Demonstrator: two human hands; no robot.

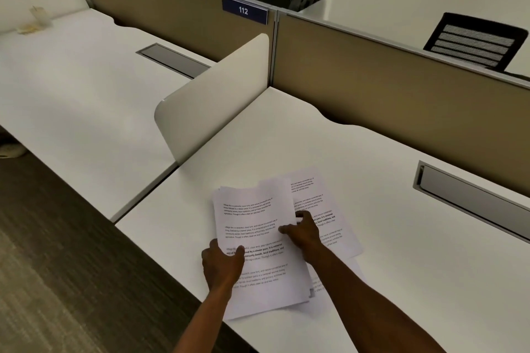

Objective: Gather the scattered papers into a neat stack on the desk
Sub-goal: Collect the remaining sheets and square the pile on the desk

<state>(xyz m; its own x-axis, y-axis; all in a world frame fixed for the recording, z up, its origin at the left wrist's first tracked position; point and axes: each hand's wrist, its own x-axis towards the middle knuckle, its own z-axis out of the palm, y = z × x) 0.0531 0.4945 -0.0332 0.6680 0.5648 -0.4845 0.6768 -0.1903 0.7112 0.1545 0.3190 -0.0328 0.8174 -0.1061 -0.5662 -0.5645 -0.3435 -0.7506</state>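
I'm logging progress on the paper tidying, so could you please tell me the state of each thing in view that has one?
Gathered stack: lying on the desk, edges uneven, held at both sides.
Loose sheets: flat under the stack's right side, fanned out, not yet aligned.
Left hand: gripping the stack's left edge.
Right hand: fingers pinching the stack's right edge.
Cable tray lid: closed.
Office chair: unoccupied.

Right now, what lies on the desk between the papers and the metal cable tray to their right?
Nothing: in the head view the desk is bare white from the papers to the cable tray.
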